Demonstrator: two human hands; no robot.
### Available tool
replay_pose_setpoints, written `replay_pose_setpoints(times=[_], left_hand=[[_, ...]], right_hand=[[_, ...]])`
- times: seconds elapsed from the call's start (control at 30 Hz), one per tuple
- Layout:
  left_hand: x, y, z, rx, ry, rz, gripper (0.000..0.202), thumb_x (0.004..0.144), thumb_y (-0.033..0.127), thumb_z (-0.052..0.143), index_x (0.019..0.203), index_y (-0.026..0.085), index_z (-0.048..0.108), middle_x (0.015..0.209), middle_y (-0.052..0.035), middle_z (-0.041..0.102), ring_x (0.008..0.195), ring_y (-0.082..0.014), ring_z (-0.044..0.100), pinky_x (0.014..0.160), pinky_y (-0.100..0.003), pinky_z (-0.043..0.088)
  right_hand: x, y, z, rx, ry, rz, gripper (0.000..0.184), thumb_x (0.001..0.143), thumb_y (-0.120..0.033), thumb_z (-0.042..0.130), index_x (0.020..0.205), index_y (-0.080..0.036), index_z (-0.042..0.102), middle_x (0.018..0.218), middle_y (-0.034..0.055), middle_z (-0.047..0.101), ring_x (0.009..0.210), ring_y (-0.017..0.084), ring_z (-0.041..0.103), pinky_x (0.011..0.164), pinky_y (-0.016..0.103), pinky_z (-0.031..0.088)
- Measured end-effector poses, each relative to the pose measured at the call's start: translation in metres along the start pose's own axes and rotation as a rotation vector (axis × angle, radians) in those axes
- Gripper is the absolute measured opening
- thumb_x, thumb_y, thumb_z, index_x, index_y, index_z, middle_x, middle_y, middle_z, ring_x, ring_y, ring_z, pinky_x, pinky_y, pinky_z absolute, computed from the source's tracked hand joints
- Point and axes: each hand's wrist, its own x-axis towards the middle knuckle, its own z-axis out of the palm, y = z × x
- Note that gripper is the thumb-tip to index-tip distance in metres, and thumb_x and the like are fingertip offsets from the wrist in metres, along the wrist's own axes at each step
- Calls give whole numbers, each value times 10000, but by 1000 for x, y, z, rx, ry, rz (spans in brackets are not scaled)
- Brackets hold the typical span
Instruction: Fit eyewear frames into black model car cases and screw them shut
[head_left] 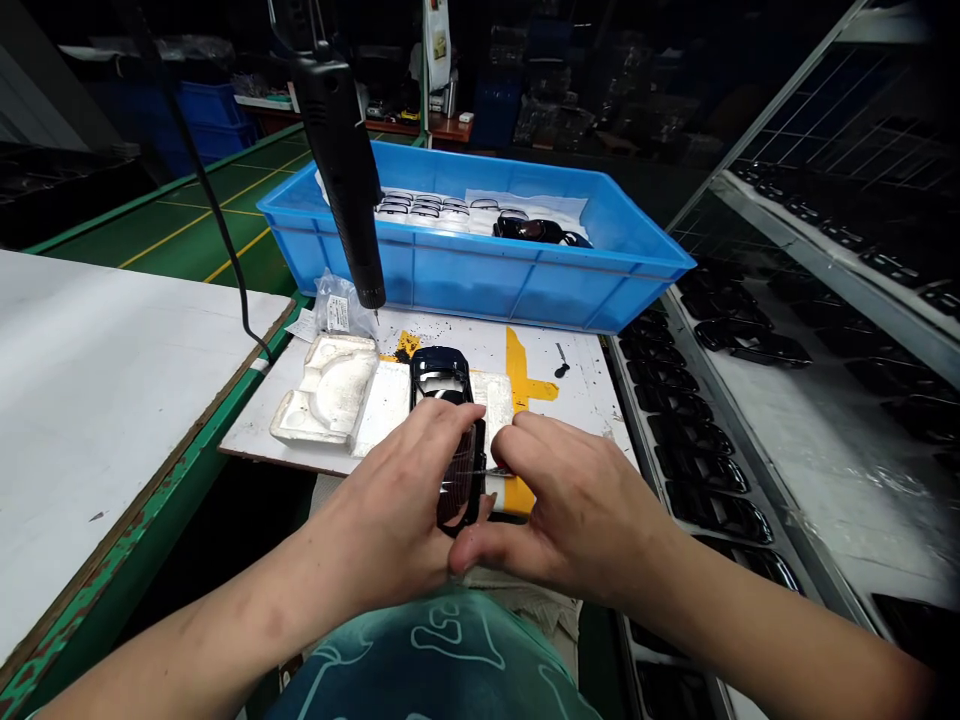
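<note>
A glossy black model car body [441, 362] stands upright on a white foam block, its near part largely covered by my hands. My left hand [409, 480] is closed around the car's left side, with the thumb and fingers over its roof. My right hand [574, 490] is curled at the car's right side and grips a thin, pointed metal tool [493, 471]. The tool's tip lies against the car's side; its handle is hidden in my fist, so its exact kind does not show.
An electric screwdriver [341, 180] hangs, bit downward, above a shaped white foam piece [330, 390] and a plastic bag [343, 305]. Behind stands a blue bin [480, 265] holding small trim parts and dark car pieces. Racks of black car bodies [701, 455] line the right.
</note>
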Motion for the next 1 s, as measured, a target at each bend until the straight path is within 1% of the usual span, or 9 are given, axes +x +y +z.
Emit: replay_pose_setpoints(times=[0.13, 0.2, 0.3, 0.4, 0.57, 0.7, 0.87, 0.93, 1.0], left_hand=[[-1, -4, 3, 5, 12, 12, 584, 841, 197, 634, 1366, 188, 378, 1127, -81, 507, 961, -208, 535, 850, -379, 500], [-1, -5, 3, 3, 8, 3, 567, 846, 214, 636, 1353, 189, 384, 1105, -80, 510, 936, -208, 539, 832, -382, 500], [-1, -2, 3, -19, 6, -17, 552, 844, 198, 630, 1343, 200, 392, 1107, -77, 515, 938, -208, 540, 832, -378, 496], [-1, 0, 3, -27, 9, -41, 546, 832, 159, 610, 1334, 205, 399, 1115, -74, 518, 943, -208, 542, 834, -379, 494], [-3, 0, 3, -21, -13, -70, 531, 839, 216, 613, 1325, 210, 398, 1080, -74, 521, 915, -221, 548, 805, -403, 500], [-3, 1, 3, -26, -16, -81, 497, 832, 187, 607, 1289, 228, 415, 1096, -60, 520, 942, -216, 546, 825, -396, 494], [-3, 1, 3, 7, -36, -67, 514, 830, 218, 626, 1297, 209, 411, 1031, -58, 516, 901, -226, 545, 778, -408, 495], [-3, 2, 2, 5, -29, -72, 472, 842, 203, 606, 1277, 217, 425, 1025, -57, 523, 888, -222, 546, 769, -405, 495], [-3, 2, 3, 1, -15, -75, 453, 842, 191, 597, 1262, 222, 433, 1056, -65, 530, 903, -224, 548, 783, -408, 496]], right_hand=[[-5, -3, 5, -33, 34, -125, 601, 950, -703, 350, 664, -194, 494, 628, -13, 463, 560, 134, 405, 526, 297, 224], [-6, -4, 6, -49, 56, -170, 581, 982, -647, 344, 657, -192, 499, 620, -10, 459, 557, 137, 396, 530, 306, 219], [-5, -3, 6, -77, 109, -110, 623, 925, -731, 363, 650, -189, 500, 607, -12, 452, 549, 135, 396, 527, 300, 228], [-3, -2, 5, -98, 125, -30, 691, 868, -819, 311, 650, -191, 502, 603, -11, 454, 543, 135, 399, 517, 290, 232], [-4, -4, 6, -94, 71, -148, 608, 984, -658, 315, 639, -191, 498, 603, -9, 466, 541, 136, 398, 521, 307, 213], [-4, -5, 5, -122, 123, -76, 657, 892, -781, 347, 636, -193, 493, 594, -17, 440, 531, 133, 381, 517, 299, 224], [-4, -4, 4, -114, 65, -172, 601, 987, -648, 326, 639, -192, 505, 603, -5, 470, 544, 138, 407, 525, 309, 212], [-3, -4, 4, -127, 117, -160, 630, 951, -704, 340, 620, -190, 491, 584, -8, 452, 536, 135, 395, 526, 306, 217], [-3, -4, 5, -150, 159, -95, 687, 885, -797, 322, 612, -189, 484, 576, -11, 437, 524, 130, 375, 516, 301, 212]])
